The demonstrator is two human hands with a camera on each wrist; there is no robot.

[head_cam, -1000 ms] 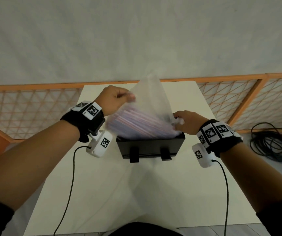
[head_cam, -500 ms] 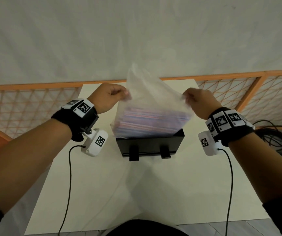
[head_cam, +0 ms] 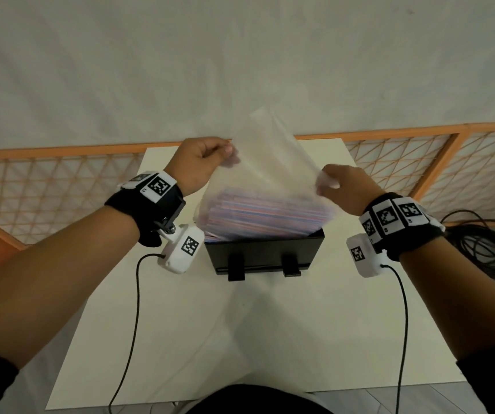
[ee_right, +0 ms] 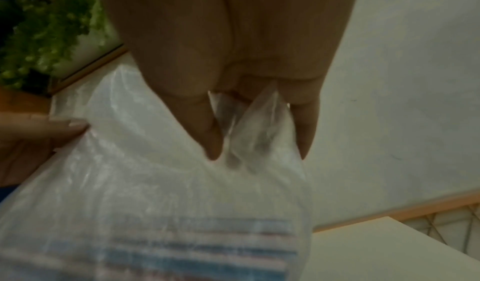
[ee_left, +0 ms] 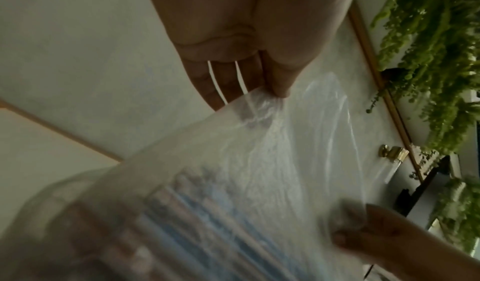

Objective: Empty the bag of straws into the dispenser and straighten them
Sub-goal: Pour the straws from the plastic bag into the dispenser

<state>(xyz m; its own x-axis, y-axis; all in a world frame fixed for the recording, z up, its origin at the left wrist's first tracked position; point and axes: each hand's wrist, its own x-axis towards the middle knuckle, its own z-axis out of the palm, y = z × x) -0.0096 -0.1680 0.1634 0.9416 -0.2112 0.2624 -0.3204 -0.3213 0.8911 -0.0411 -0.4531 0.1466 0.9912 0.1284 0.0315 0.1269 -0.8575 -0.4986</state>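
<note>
A clear plastic bag [head_cam: 265, 171] hangs upside down over the black dispenser [head_cam: 262, 255] in the middle of the table. Striped red and blue straws [head_cam: 262, 213] fill its lower part and reach into the dispenser's open top. My left hand [head_cam: 201, 162] pinches the bag's upper left corner. My right hand [head_cam: 343, 188] pinches the upper right corner. In the left wrist view the thumb and fingers [ee_left: 280, 80] clamp the film of the bag [ee_left: 259, 152]. In the right wrist view the fingers [ee_right: 215, 139] hold a fold of the bag [ee_right: 155, 162], with the straws [ee_right: 202, 250] blurred below.
The pale table [head_cam: 240, 339] has an orange lattice fence [head_cam: 46, 192] behind and beside it. A coil of black cable [head_cam: 485, 249] lies on the floor at the right. Thin cables [head_cam: 134, 309] trail from both wrist cameras across the table. Green plants [ee_left: 436, 59] show in the wrist views.
My right hand has risen from the dispenser's right edge to the bag's upper right corner. Both hands have lifted the bag, and the straws have settled lower toward the dispenser.
</note>
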